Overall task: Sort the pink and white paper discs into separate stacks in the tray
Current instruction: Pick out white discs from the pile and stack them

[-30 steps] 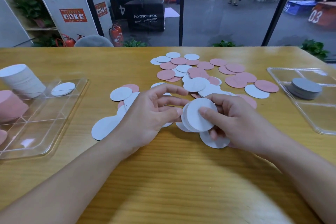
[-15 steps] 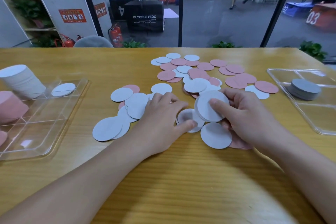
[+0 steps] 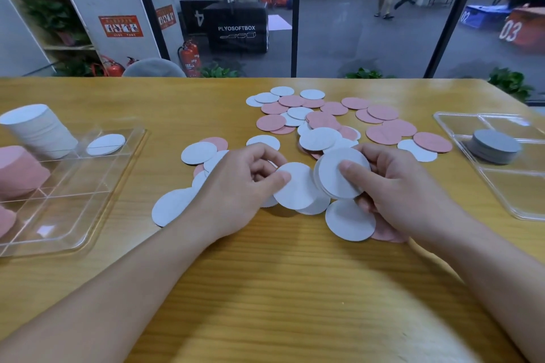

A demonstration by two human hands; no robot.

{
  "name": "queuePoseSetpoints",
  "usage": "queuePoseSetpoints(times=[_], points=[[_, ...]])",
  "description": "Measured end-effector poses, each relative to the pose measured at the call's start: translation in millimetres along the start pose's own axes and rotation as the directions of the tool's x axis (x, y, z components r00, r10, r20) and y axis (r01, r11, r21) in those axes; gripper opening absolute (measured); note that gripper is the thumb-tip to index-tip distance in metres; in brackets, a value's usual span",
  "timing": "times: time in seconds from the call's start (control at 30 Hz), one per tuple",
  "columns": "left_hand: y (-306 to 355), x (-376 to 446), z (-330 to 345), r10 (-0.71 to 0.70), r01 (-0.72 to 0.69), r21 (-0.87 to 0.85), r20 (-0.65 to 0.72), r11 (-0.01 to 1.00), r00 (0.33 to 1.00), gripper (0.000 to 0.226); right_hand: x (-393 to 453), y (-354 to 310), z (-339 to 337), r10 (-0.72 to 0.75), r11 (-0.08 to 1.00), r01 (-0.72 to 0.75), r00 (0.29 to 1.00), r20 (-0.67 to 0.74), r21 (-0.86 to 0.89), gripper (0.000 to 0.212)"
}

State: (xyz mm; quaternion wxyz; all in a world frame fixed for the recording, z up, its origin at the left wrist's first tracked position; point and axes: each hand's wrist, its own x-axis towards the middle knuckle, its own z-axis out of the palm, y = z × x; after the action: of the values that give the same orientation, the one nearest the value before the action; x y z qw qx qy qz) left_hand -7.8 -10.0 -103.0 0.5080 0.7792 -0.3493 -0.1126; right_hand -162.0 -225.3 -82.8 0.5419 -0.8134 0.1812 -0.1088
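Head camera, looking down over two bare forearms at a wooden counter [image 3: 295, 289]: the person's left hand [image 3: 239, 186] pinches a single white disc [image 3: 298, 186] between thumb and curled fingers, its grip closed on the rim, while the right hand [image 3: 392, 186] clamps a small stack of white discs [image 3: 339, 175], thumb pressed on the face and fingers curled behind. Judged from this, the single disc is about to join the held stack. The risk lies there: thin paper held by an edge can bend or slide, and a loosened thumb could let the stack fan out and drop. Just below the right hand lies a loose white disc [image 3: 351, 219] overlapping a pink disc [image 3: 383, 233], so a careless scoop could carry pink in with the white. Farther out, mixed pink and white discs [image 3: 324, 121] overlap in a scatter, and more white ones [image 3: 199, 153] lie beside the left hand. At far left a clear tray [image 3: 97, 200] holds a tall white stack [image 3: 38, 130], a pink stack [image 3: 17, 171] and a lone white disc [image 3: 106, 144]; the white stack leans, and adding to it roughly could topple it. At far right a second tray [image 3: 519, 203] holds grey discs [image 3: 494, 146].
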Motion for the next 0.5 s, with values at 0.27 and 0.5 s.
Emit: queuePoseSetpoints(times=[0.27, 0.5], points=[[3, -4, 1, 0.033, -0.003, -0.231, 0.125, 0.973, 0.992, 0.012, 1, 4, -1, -0.047, 0.998, 0.051, 0.991, 0.129, -0.028, 0.018], [10, -8, 7, 0.108, -0.042, -0.270, 0.234, 0.962, 0.966, 0.029, -1, 4, 0, -0.144, 0.981, 0.169, 0.965, 0.220, -0.099, 0.019]])
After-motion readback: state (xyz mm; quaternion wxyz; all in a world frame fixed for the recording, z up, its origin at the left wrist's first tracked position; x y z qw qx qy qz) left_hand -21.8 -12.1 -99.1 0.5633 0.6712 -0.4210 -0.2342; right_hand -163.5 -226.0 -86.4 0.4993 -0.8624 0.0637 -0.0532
